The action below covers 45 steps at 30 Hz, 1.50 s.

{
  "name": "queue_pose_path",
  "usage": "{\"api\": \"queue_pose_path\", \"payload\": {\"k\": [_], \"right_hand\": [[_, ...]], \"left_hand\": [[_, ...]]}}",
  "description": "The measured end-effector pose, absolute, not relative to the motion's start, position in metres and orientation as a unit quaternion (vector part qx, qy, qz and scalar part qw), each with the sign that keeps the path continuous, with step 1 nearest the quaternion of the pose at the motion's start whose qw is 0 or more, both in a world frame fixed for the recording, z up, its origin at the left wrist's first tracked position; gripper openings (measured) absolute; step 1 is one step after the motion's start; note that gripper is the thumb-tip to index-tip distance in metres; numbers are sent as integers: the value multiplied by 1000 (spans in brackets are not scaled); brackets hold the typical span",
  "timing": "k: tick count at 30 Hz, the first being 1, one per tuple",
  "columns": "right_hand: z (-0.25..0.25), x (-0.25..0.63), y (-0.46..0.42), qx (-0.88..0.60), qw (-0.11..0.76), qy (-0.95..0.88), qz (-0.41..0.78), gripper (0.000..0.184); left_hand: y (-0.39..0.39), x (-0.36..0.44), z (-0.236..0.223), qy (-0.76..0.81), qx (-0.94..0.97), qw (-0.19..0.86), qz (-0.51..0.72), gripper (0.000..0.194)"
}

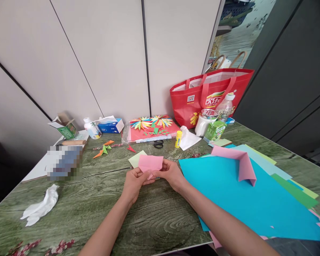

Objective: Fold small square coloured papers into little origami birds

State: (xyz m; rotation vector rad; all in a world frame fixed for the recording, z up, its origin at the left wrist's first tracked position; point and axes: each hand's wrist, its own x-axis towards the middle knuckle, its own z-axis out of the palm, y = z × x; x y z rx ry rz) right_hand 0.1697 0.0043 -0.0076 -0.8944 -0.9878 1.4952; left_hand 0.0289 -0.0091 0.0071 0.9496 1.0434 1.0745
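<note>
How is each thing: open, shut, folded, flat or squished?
Small pink paper: held, partly folded
Long pink paper: bent, creased
Blue sheet: flat
Red bag: upright, open
Clear bottle: capped
White bottle: capped
Left tissue: crumpled
Glue stick: upright
Left green box: open
Blue box: open

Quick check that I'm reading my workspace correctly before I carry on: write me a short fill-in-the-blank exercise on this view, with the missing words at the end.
1. The left hand and right hand together hold a small paper coloured ____.
2. The glue stick, beside the scissors, stands ____ rather than lying down.
3. The folded strip rests on a large sheet coloured ____.
4. The shopping bag behind the clear bottle is mainly ____.

Missing words: pink; upright; blue; red.
</note>
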Motion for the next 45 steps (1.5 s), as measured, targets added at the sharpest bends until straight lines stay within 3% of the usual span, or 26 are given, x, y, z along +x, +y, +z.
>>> {"api": "queue_pose_path", "payload": {"k": [6, 25, 37, 45], "right_hand": [[-9, 173, 7, -380, 542, -380, 646, 37], [-7, 175, 8, -366, 538, -351, 673, 46], [-6, 174, 5, -400, 532, -397, 632, 31], [-5, 174, 5, -401, 526, -422, 621, 36]], "left_hand": [[-8, 28, 10, 454, 407, 626, 486, 30], [-8, 27, 12, 442, 385, 623, 518, 30], [-6, 26, 14, 466, 399, 614, 497, 30], [-5, 23, 10, 452, 374, 640, 496, 30]]}}
